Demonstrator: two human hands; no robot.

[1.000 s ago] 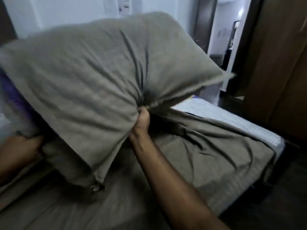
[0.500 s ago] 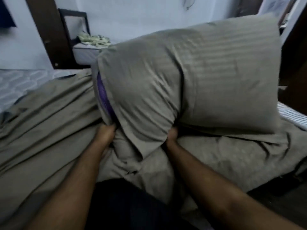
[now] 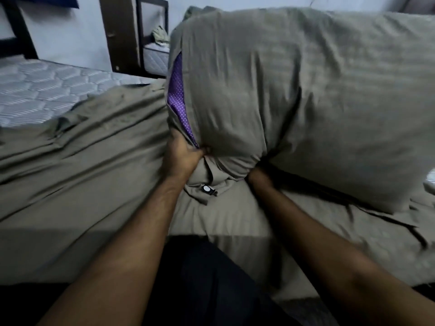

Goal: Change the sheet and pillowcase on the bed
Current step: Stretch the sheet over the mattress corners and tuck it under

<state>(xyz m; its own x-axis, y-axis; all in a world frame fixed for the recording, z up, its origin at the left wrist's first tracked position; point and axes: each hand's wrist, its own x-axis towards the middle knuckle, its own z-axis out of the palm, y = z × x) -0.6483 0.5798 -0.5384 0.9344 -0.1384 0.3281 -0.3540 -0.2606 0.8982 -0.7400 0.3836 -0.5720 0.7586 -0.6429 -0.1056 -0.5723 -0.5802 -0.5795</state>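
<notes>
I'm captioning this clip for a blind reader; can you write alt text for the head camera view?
Two hands hold a pillow in a grey-green pillowcase upright over a bed: the left hand grips the open end, where the purple dotted pillow shows, and the right hand is tucked under it. A matching sheet lies rumpled across the bare quilted mattress.

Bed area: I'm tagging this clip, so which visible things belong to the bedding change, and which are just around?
Job:
pillowcase, olive
purple dotted pillow inside it
olive sheet
bare mattress
left hand and right hand, gripping the pillowcase

Around:
dark wooden frame
crumpled cloth behind
</notes>
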